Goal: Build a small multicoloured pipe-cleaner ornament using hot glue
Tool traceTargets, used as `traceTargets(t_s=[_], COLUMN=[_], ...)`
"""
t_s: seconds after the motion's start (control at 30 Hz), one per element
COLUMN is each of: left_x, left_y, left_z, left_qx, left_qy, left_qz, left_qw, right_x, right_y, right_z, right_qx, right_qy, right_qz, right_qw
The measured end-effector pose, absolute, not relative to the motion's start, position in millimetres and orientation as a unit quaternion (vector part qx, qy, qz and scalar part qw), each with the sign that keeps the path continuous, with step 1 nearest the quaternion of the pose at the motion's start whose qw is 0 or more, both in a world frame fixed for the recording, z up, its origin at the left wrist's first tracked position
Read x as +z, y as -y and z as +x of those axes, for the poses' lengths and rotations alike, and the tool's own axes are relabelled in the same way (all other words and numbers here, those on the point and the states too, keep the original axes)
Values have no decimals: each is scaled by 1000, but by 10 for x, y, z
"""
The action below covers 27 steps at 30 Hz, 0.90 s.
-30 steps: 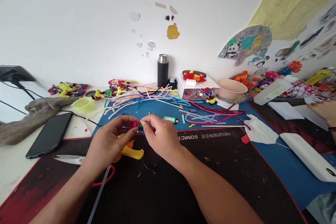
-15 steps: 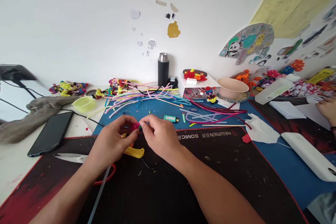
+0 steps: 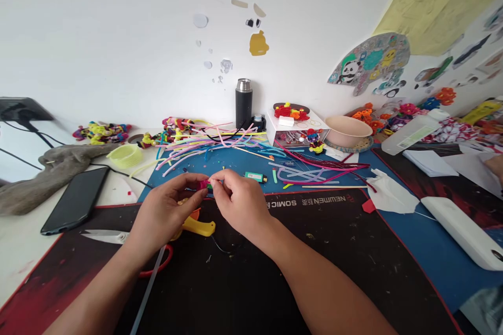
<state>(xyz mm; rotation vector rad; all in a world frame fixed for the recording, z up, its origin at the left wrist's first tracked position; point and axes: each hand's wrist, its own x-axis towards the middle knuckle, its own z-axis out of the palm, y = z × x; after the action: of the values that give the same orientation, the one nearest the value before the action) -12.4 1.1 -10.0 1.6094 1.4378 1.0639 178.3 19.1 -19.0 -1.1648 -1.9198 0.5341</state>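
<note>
Since the frame half a second earlier, a co-worker's hand has shifted toward the right edge of view, beside loose white sheets. Both working hands hold nearly the same position; less of the magenta piece shows between them.

Left hand: thumb and forefinger pinch the magenta piece, which is small and largely covered by the fingers; its full shape cannot be told. Right hand: thumb and forefinger are pressed together at the right end of the piece; what lies between these tips is too small to tell. The piece is held above the far edge of a smooth black mat with red edging.

Below the left hand: a rigid yellow handle, curved at its end; scissors with tapered metal blades and a red looped grip; a straight, translucent rod crossing that loop.

Beyond the hands: a tangled bundle of slender, flexible stems in pastel colors; a cylindrical black flask with a metallic cap; a smooth, round, beige bowl on a patterned base.
</note>
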Motion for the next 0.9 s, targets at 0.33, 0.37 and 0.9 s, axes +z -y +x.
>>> traceTargets(t_s=[0.33, 0.37, 0.9], left_x=[-7, -5, -50], left_y=[-7, -5, 55], left_z=[-106, -106, -98], left_qx=[425, 426, 456], left_qy=[-554, -554, -530], left_qz=[622, 620, 666], left_qw=[354, 356, 261], right_x=[-178, -172, -174], right_y=[-187, -187, -269], right_z=[1785, 1786, 1806], right_qx=[221, 231, 504], right_qy=[753, 749, 621], right_qz=[-469, -467, -405], right_qw=[405, 409, 443])
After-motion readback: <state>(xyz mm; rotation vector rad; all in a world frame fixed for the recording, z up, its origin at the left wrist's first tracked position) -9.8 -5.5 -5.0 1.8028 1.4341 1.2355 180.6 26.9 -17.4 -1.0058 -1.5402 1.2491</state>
